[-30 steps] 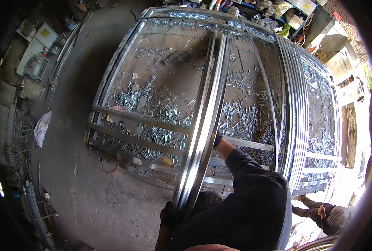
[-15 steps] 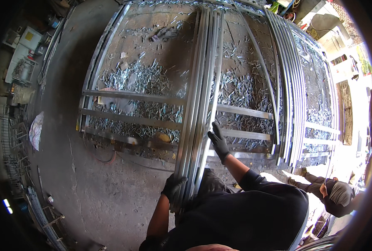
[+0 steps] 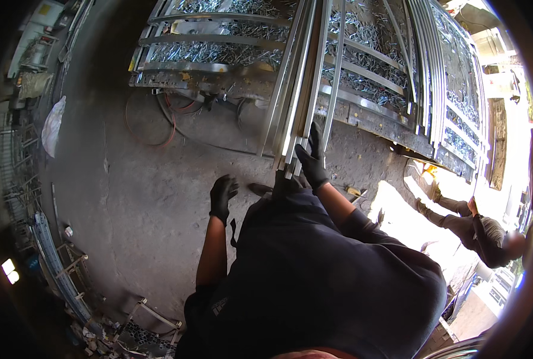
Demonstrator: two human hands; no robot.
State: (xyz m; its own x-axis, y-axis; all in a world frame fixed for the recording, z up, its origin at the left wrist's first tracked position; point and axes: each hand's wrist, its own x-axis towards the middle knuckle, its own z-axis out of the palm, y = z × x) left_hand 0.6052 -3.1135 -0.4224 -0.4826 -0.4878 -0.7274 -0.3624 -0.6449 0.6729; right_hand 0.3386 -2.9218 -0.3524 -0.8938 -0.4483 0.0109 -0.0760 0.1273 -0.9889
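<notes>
The long metal bars [image 3: 297,84] lie in a loose bundle in front of you, running far to near over the counter [image 3: 374,122], with their near ends sticking out past its near edge toward your body. Your right grip [image 3: 314,160], in a black glove, is at those near ends, unclosed with its fingers stretched out along the right side of the bundle; you cannot tell from here how firmly it touches. Your left grip [image 3: 223,197], also gloved, is released, to the left of the bar ends and apart from them, above the floor.

The counter is low and wide, with a dark, worn near edge. Small shiny metal pieces [image 3: 236,54] are strewn thickly over it, and flat metal strips [image 3: 212,38] cross it from left to right. A second group of bars [image 3: 428,72] lies farther right.

Around you, the floor [image 3: 153,209] is grey and scuffed, with a red hose [image 3: 173,122] looping near the counter's left part. A pale sack [image 3: 52,127] lies far left. On the right, strong light falls where another person [image 3: 461,224] is, beyond the counter's near corner.
</notes>
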